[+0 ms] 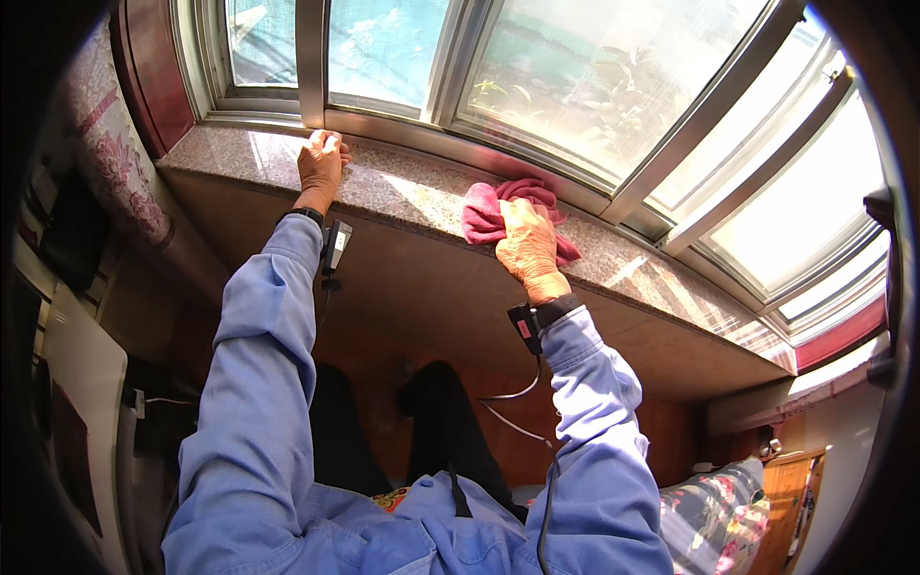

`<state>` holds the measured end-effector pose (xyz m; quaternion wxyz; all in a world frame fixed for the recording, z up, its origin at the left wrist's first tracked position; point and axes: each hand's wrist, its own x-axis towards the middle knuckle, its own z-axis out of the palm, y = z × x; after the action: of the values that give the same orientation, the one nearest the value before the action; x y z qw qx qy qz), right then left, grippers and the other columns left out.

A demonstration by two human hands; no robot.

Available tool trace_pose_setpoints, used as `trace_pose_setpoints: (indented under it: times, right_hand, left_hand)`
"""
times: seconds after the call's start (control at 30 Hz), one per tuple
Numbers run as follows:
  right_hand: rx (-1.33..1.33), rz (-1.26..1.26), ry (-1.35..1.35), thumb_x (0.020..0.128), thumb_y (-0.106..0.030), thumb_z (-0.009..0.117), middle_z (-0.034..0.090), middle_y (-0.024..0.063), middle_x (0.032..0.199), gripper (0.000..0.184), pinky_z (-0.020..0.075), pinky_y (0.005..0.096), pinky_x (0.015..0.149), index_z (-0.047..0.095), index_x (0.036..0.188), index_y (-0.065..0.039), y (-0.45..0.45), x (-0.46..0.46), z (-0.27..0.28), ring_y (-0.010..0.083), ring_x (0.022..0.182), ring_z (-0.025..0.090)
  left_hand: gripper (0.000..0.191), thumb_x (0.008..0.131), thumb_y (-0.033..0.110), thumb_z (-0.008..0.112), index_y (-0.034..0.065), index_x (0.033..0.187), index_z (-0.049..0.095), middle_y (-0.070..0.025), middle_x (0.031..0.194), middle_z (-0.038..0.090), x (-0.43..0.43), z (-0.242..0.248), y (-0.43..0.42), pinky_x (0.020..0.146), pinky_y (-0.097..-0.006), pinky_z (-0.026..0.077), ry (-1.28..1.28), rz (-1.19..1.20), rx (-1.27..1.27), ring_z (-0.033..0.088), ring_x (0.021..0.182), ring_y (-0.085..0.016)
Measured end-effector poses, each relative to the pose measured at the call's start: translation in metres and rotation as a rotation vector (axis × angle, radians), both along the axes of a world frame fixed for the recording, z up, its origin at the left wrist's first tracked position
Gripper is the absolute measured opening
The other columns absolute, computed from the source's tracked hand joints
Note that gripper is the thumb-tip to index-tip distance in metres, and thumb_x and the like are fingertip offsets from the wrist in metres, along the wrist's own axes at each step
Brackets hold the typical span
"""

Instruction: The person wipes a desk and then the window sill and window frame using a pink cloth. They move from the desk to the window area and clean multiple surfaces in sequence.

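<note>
My right hand (528, 237) presses a crumpled dark pink cloth (481, 214) onto the speckled stone windowsill (402, 188). Folds of the cloth bunch out on both sides of the fingers, close to the metal window frame (560, 190). Further left, my left hand (321, 164) rests on the sill with its fingers curled in. Its knuckles are by the foot of an upright metal window bar (312, 65), and nothing shows inside it. Both wrists wear dark straps with small devices; a cable runs from the right device (525, 327).
Sliding glass panes (575, 86) stand behind the sill. A floral curtain (122, 158) hangs at the left beside a dark red window surround (147, 72). A pale board-like panel (86, 374) is at lower left. A flowered fabric item (719, 510) lies at lower right, near a wooden panel (787, 496).
</note>
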<state>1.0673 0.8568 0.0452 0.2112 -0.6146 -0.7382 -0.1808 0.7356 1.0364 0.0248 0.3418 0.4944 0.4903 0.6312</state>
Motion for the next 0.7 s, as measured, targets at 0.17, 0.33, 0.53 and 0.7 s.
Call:
trace_pose_setpoints:
  times: [0.17,0.33,0.53,0.7]
  right_hand:
    - [0.081,0.106,0.051,0.074,-0.002,0.057,0.067,0.0091,0.111,0.042,0.0486,0.0437,0.094,0.067,0.113,-0.011,-0.026,0.064,0.0,0.0357,0.104,0.06]
    - [-0.009,-0.571,-0.006,0.079,-0.009,0.053,0.066,0.0192,0.117,0.043,0.0429,0.0478,0.103,0.064,0.121,-0.005,-0.085,0.221,-0.001,0.0406,0.115,0.059]
    - [0.0,-0.642,-0.038,0.077,-0.01,0.058,0.066,0.019,0.113,0.034,0.045,0.0482,0.097,0.064,0.11,-0.005,-0.071,0.198,-0.008,0.0414,0.109,0.059]
    - [0.114,-0.034,0.004,0.073,-0.012,0.06,0.065,0.0123,0.103,0.028,0.0497,0.0488,0.082,0.067,0.1,-0.008,-0.003,0.026,-0.002,0.0366,0.097,0.059]
  left_hand:
    - [0.017,0.101,0.017,0.059,0.002,0.099,0.065,-0.0079,0.078,0.07,-0.001,0.003,-0.002,0.057,-0.025,0.055,-0.066,-0.013,-0.043,0.069,0.062,-0.014]
    - [0.016,0.101,0.018,0.059,0.0032,0.099,0.066,-0.0059,0.08,0.069,0.001,0.007,-0.006,0.058,-0.0241,0.055,-0.083,-0.026,-0.042,0.068,0.064,-0.013]
    - [0.017,0.1,0.018,0.058,0.0021,0.098,0.065,-0.0071,0.08,0.07,0.002,0.007,-0.005,0.06,-0.0259,0.056,-0.078,-0.027,-0.03,0.068,0.065,-0.014]
    - [0.018,0.101,0.018,0.057,0.0022,0.097,0.065,-0.0072,0.076,0.069,0.003,0.0,0.001,0.057,-0.026,0.055,-0.026,0.017,0.003,0.068,0.062,-0.015]
